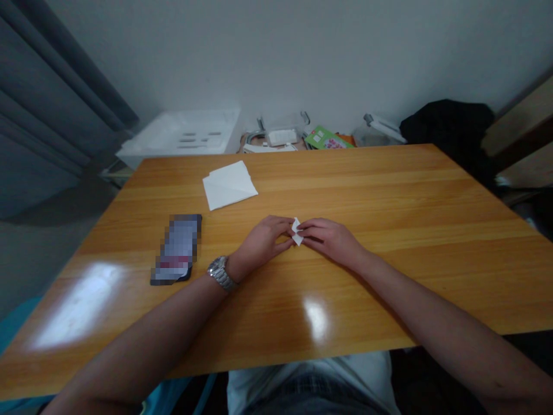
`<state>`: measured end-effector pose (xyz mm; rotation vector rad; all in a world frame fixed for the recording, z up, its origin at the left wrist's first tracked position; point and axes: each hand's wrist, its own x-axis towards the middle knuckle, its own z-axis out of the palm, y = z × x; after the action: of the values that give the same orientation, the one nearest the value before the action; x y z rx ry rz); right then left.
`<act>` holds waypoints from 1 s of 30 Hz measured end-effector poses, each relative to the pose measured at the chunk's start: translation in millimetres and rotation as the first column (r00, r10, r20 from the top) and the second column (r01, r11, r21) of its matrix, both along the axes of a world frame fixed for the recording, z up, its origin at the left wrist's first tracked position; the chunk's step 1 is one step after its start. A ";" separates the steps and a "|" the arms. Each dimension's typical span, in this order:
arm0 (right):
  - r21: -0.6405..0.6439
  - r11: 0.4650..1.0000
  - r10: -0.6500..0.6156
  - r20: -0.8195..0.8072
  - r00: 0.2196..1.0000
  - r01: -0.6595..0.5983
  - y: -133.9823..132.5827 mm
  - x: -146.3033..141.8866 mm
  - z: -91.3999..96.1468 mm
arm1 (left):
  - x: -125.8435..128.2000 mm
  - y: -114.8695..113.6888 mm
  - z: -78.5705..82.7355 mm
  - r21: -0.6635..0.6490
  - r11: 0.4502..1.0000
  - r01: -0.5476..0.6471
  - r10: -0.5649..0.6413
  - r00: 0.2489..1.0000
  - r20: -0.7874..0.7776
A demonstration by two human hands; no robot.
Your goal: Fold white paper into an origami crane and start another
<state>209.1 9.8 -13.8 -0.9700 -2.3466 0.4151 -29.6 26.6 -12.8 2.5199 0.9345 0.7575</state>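
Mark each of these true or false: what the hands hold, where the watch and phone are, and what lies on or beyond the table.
1. The left hand and right hand pinch a small folded white paper between them. True.
2. The metal wristwatch is on the right wrist. False: it is on the left wrist.
3. The phone lies to the right of the hands. False: it lies to their left, on the wooden table.
4. A stack of white paper napkins lies on the table beyond the hands. True.
5. A green packet lies on the table. False: it lies beyond the table's far edge, near the wall.
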 end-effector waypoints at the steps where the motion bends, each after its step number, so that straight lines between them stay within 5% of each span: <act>1: -0.007 1.000 0.007 0.001 1.000 -0.007 0.2 0.9 0.7 | -0.3 -0.3 -0.2 0.008 1.000 0.005 -0.005 1.000 -0.006; 18: -0.059 0.998 0.033 -0.020 0.999 -0.034 4.2 9.4 -2.9 | 0.6 -9.5 7.4 0.049 0.999 0.017 -0.012 0.994 -0.106; 30: 0.028 1.000 -0.003 0.050 0.999 0.001 9.2 11.0 -4.7 | 1.4 -12.7 12.9 0.142 0.989 0.048 -0.019 0.980 -0.200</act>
<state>220.1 19.0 -18.5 -0.9798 -2.3893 0.3604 -28.2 13.9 0.1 2.7733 0.9270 0.5920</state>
